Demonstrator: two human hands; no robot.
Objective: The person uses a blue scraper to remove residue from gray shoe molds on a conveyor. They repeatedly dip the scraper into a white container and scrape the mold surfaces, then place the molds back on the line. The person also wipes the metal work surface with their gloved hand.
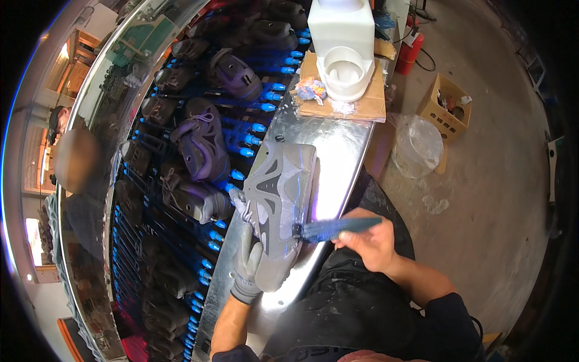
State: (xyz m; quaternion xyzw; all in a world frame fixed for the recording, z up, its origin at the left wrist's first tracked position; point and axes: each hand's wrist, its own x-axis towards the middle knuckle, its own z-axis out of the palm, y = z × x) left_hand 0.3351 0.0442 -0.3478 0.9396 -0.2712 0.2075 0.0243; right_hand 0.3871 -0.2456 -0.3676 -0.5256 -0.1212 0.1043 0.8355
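A grey shoe upper (276, 199) with dark grey overlays and laces lies on its side on the metal ledge (276, 131). My left hand (247, 262), in a light grey knit glove, grips it by the lace side near the rounded lower end. My bare right hand (371, 240) pinches a blue-handled brush (337, 227), slightly blurred. Its dark tip meets the upper's side, by a thin blue line that runs along the lower edge. How firmly the bristles press cannot be seen.
Left of the ledge runs a rack with blue-tipped rods, holding several dark shoes (203, 140). A white plastic container (344, 54) stands on cardboard (312, 111), beside a crumpled wad (311, 89). On the floor are a plastic-lined bin (417, 145), a carton (445, 106) and a fire extinguisher (409, 52). A person (83, 181) is beyond the rack.
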